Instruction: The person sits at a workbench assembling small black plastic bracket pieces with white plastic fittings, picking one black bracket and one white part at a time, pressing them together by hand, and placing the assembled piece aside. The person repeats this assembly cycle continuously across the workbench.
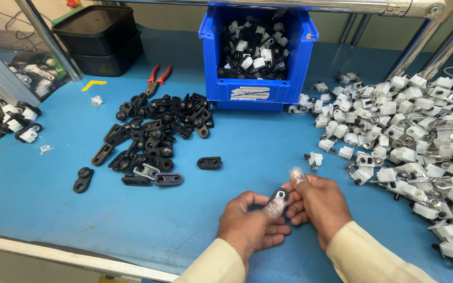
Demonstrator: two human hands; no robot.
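Blue bench top (268, 152): I log my left hand (252, 225) and right hand (318, 202) pinching one small black link plate (280, 195) at near centre, black plates (153, 136) heaped left, white clips (415, 136) piled right, blue bin (258, 52) of assembled pieces far, much remaining.

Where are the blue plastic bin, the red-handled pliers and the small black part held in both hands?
blue plastic bin (221, 91): head view, front wall.
red-handled pliers (166, 73): head view, right handle.
small black part (280, 195): head view, its visible top.

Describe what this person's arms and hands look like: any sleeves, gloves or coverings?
Both arms wear long cream sleeves with plain cuffs. The left hand and right hand are otherwise bare, with no full gloves; thin translucent covers sit on some fingertips. No watch or rings show.
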